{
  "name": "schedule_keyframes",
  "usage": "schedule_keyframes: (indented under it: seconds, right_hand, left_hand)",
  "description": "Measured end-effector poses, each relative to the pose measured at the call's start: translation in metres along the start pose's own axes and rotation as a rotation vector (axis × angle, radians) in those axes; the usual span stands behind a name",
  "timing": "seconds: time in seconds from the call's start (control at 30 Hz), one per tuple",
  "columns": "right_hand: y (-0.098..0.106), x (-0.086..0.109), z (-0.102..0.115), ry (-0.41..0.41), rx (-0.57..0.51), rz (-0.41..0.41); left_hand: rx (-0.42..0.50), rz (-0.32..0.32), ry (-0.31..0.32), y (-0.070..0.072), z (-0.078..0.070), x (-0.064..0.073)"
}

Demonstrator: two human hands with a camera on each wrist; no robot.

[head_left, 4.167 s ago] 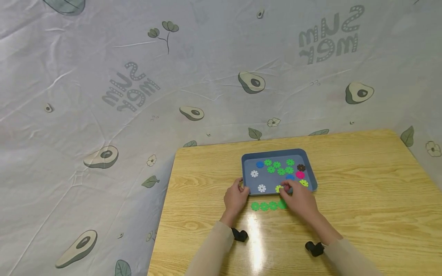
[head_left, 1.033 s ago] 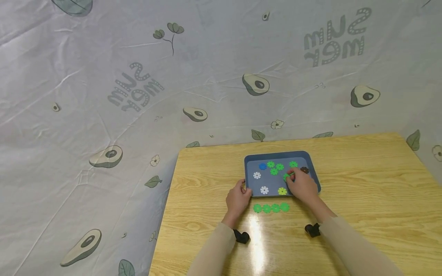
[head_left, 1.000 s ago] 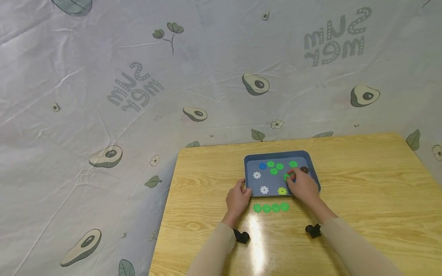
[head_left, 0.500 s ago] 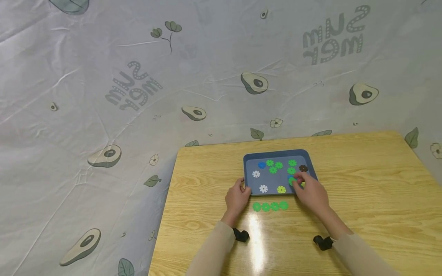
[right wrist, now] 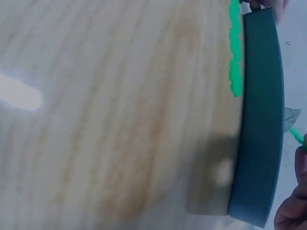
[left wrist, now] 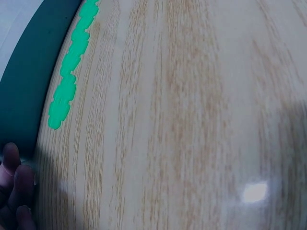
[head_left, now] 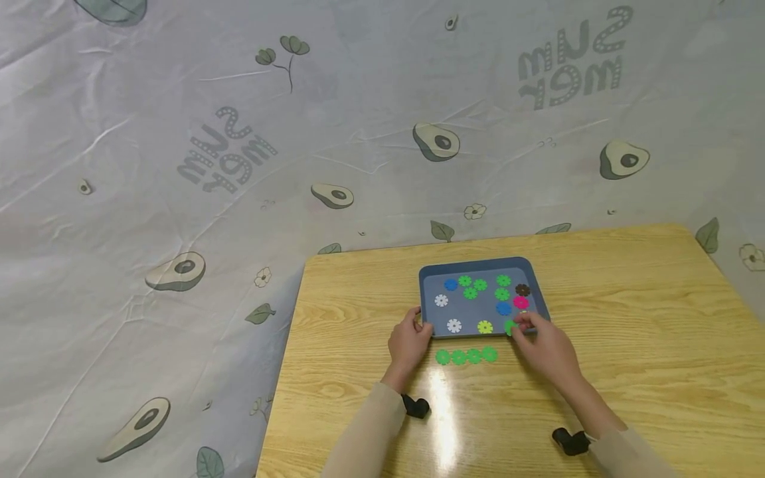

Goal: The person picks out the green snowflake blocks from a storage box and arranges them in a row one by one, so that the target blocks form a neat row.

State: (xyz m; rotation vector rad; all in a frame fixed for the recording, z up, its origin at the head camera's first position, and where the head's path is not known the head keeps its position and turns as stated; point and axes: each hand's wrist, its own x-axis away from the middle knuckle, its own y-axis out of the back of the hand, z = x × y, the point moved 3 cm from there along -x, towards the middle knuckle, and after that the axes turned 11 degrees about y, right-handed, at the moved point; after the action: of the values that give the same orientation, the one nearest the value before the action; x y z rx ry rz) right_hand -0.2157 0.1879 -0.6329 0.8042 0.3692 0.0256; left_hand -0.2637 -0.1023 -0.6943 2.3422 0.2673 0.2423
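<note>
A blue-grey tray (head_left: 472, 311) holds flower-shaped notched plastic discs, several of them green. My left hand (head_left: 409, 344) grips its front left corner, thumb at the rim. Between thumb and fingers of my right hand (head_left: 548, 350) a green disc (head_left: 510, 327) is pinched, raised over the front right rim; the right wrist view shows this disc (right wrist: 296, 135) edge-on above the tray wall (right wrist: 261, 120). On the table just before the tray lies a row of green discs (head_left: 458, 357) set edge to edge, also seen in the left wrist view as a green strip (left wrist: 75, 55).
Inside the tray also lie blue discs (head_left: 504, 309), white discs (head_left: 454, 326), a yellow disc (head_left: 485, 327), a pink disc (head_left: 520, 303) and a brown disc (head_left: 522, 290). A printed cloth (head_left: 370, 133) hangs behind the wooden table (head_left: 633, 332).
My right hand has picked a green disc from the tray's right middle and brought it back to the front right rim. My left hand stays at the corner.
</note>
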Motion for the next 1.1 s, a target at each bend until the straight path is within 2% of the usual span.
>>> schedule_keyframes:
  seconds: [0.4, 0.8, 1.1]
  right_hand:
    - [-0.022, 0.021, -0.010, -0.036, -0.038, 0.147]
    - [-0.030, 0.026, -0.019, -0.115, -0.008, 0.189]
    - [-0.032, 0.024, -0.018, -0.113, 0.030, 0.204]
  left_hand:
    - [-0.001, -0.023, -0.006, 0.001, -0.001, 0.001]
    - [0.002, -0.007, 0.006, 0.001, -0.002, 0.002]
    - [0.004, -0.015, 0.001, 0.002, -0.004, 0.002]
